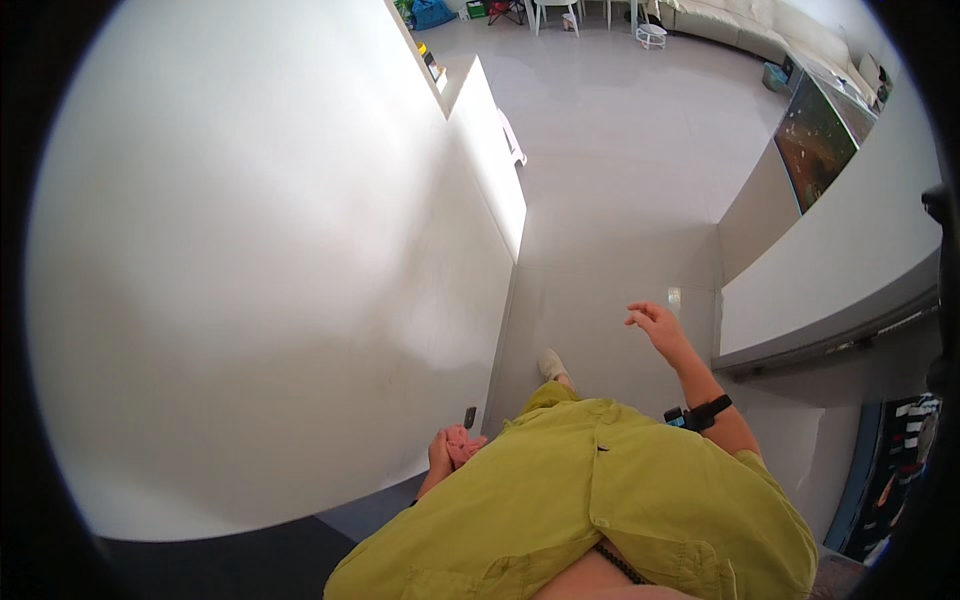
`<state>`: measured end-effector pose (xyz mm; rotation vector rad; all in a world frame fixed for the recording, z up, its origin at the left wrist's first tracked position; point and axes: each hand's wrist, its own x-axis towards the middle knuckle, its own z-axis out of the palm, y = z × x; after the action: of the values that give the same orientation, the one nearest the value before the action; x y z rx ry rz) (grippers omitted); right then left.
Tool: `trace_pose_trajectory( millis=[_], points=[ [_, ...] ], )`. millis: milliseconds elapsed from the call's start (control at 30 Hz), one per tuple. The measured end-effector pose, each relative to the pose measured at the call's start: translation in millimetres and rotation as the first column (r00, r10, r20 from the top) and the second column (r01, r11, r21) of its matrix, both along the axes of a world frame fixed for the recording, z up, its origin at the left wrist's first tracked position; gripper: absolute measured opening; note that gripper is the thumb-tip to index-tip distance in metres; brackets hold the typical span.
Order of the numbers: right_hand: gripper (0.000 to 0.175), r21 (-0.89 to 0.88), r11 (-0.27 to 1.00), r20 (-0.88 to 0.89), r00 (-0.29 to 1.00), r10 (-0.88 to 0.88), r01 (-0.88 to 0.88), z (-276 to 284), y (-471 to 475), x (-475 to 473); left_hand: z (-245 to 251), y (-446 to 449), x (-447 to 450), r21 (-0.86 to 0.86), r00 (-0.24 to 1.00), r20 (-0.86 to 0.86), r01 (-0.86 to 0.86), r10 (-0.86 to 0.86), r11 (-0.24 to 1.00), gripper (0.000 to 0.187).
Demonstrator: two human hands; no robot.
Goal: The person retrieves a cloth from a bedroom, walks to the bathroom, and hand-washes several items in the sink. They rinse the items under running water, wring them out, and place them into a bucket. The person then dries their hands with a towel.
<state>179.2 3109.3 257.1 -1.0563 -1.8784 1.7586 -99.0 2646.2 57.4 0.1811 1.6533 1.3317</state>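
My left hand (440, 451) is low beside my clothing, closed around a crumpled pink cloth (463, 444). Just above it, a small dark fitting (470, 417) sits near the edge of a large white panel (285, 285). My right hand (654, 324) hangs over the tiled floor with its fingers loosely bent and apart, holding nothing. A black strap with a small device (697, 417) is around my right forearm.
A pale wall end (491, 172) stands ahead left, with a white curved wall or panel (847, 247) at right. Grey floor tiles (615, 187) run between them. Farther off are a cream sofa (720, 31), white chairs, a small white stool (651, 36) and a bin (774, 77).
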Motion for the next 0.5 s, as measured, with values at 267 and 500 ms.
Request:
trace_pose_trajectory(
  millis=[267,500],
  points=[
    [0.026,0.122,0.992,-0.026,0.999,0.042,-0.038,36.4,106.1,-128.7,24.7,151.6,-74.8,0.153,0.867,-0.498,0.05,0.033,0.987,0.033],
    [0.026,0.249,0.968,-0.094,0.993,0.067,-0.042,74.1,198.7,-249.2,179.5,306.4,-134.2,0.038,0.887,-0.462,0.01,0.008,0.999,0.034]
  ],
)
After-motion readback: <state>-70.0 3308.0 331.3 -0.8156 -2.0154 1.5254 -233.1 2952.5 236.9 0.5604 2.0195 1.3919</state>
